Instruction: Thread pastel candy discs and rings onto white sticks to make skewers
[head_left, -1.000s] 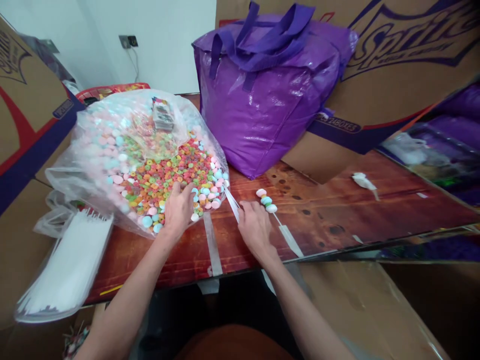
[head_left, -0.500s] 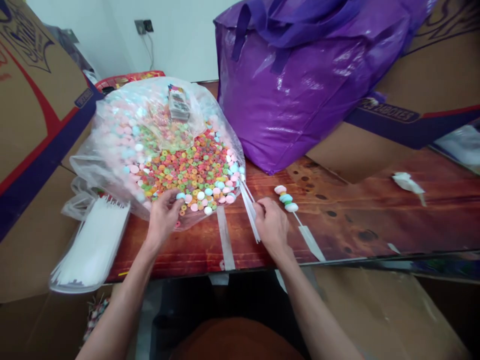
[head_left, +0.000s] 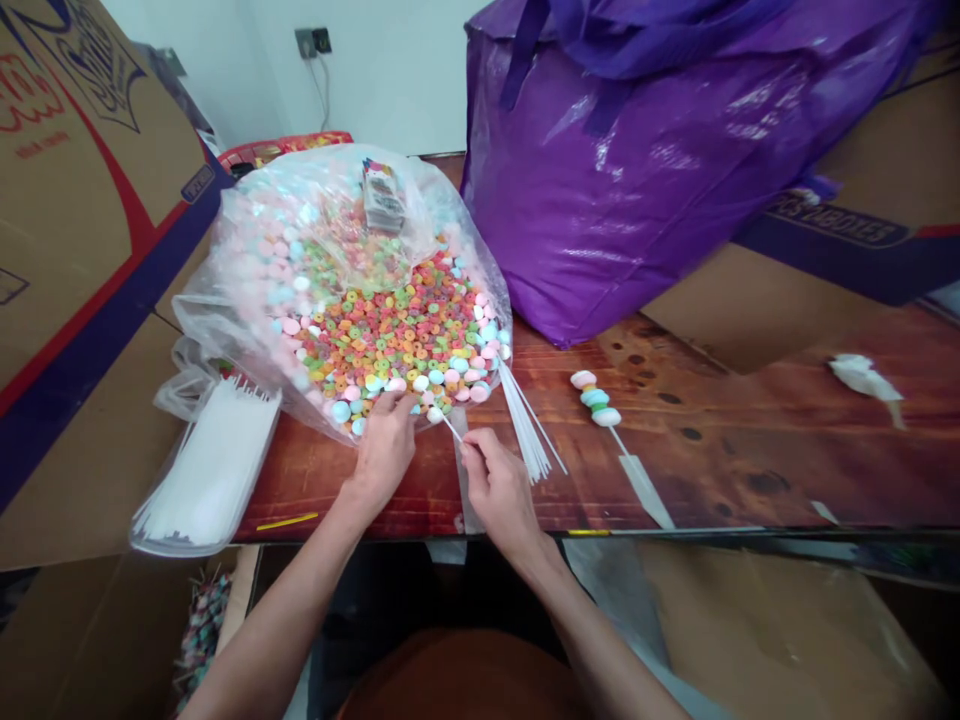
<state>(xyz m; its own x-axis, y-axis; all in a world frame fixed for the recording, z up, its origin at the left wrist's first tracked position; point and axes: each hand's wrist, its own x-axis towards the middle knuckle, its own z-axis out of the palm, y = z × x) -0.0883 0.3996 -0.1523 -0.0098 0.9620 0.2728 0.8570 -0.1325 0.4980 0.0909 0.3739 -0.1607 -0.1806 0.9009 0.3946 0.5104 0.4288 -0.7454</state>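
My right hand (head_left: 495, 490) pinches a thin white stick (head_left: 452, 428) near its lower end. The stick's far tip meets a white candy (head_left: 435, 414) at the pile's front edge; whether it is pierced, I cannot tell. Close by on the left, my left hand (head_left: 386, 445) has its fingers curled at the edge of the candy, and what they hold is hidden. Ring-shaped gummy candies (head_left: 397, 325) in red, orange and green lie in a clear plastic bag (head_left: 199, 310), bordered by pastel round candies (head_left: 341, 411).
Loose white sticks (head_left: 525, 425) lie right of the bag. A finished-looking candy skewer (head_left: 596, 397) rests farther right. A packet of white sticks (head_left: 202, 470) sits at left. A purple bag (head_left: 600, 200) and cardboard boxes (head_left: 90, 180) stand around the table.
My right hand has left the bunch of sticks and moved left with one stick, now at the candy edge. My left hand has shifted right along the pile. The view has swung slightly left.
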